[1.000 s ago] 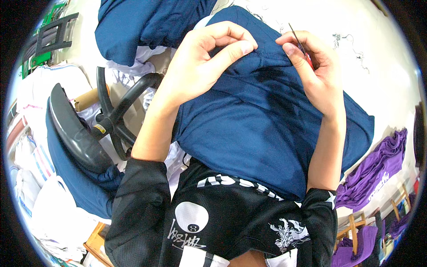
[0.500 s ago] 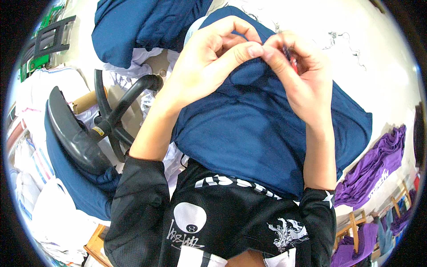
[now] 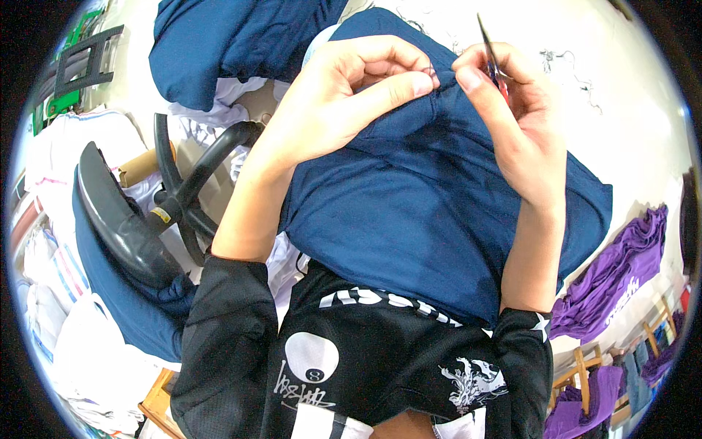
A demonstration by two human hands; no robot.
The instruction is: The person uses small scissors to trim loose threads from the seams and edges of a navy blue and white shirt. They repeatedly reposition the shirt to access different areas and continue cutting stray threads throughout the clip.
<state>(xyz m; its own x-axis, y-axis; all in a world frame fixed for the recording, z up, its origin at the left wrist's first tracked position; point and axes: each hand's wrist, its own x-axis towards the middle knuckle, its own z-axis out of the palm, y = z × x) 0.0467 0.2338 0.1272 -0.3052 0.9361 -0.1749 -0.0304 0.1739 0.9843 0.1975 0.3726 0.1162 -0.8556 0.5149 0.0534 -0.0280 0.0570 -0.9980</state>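
Observation:
Navy blue cloth, a garment (image 3: 395, 212), lies spread over my lap and reaches up beneath both hands. My left hand (image 3: 351, 91) is closed in a pinch above its upper part, thumb against fingertips; what is between them is too small to make out. Just to the right, my right hand (image 3: 523, 110) curls around small thread snips (image 3: 488, 47). Their pointed blade sticks up past the fingers, and a bit of red shows at the palm. A small gap separates the two hands' fingertips.
Another navy cloth pile (image 3: 241, 51) lies at the upper left, above white cloth. A black chair base (image 3: 175, 197) stands to the left. Loose dark threads (image 3: 563, 62) lie on the pale floor. A purple garment (image 3: 614, 278) and wooden stools (image 3: 585, 373) are at the right.
My fingertips were together and have come apart. The right hand has moved slightly right and turned, so the snips' blade now points up in view. The left hand has shifted slightly down.

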